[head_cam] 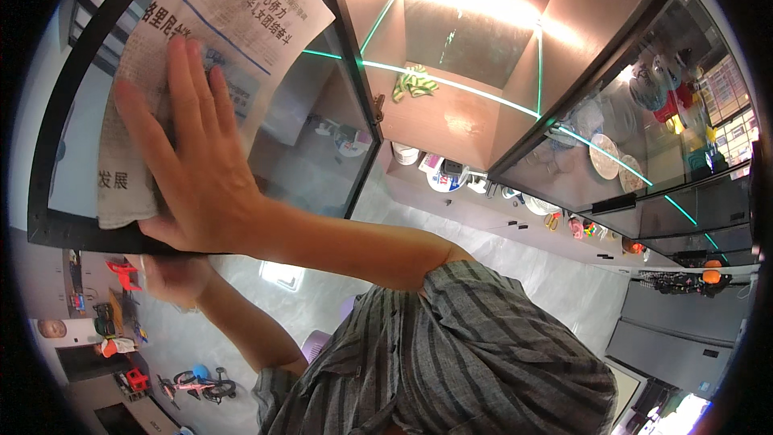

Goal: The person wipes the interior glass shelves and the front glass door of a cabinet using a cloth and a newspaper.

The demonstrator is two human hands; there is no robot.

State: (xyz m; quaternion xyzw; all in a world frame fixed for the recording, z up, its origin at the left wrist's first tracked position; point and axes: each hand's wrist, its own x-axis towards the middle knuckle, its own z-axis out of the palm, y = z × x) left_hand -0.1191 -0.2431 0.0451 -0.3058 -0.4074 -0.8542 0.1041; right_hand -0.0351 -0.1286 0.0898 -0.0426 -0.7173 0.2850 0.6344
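My right hand (208, 157) lies spread on a printed newspaper sheet (241, 12), holding it flat against the glass of an open cabinet door. The fingers point up the pane, and the thumb is near the lower rail. A black frame (78, 232) surrounds the glass, with hinges along its right side. The sheet covers much of the upper left of the pane and bears printed writing. Under the lower rail is my left hand (175, 281), blurred and partly hidden by the frame; whether it grips the rail cannot be told.
A lit cabinet (453, 96) holds a green striped cloth (413, 81). Plates (604, 157) stand behind another glass door. Small items crowd the counter (416, 184) below. A child's bicycle (199, 383), a purple stool (314, 344) and a person (115, 347) are on the floor side.
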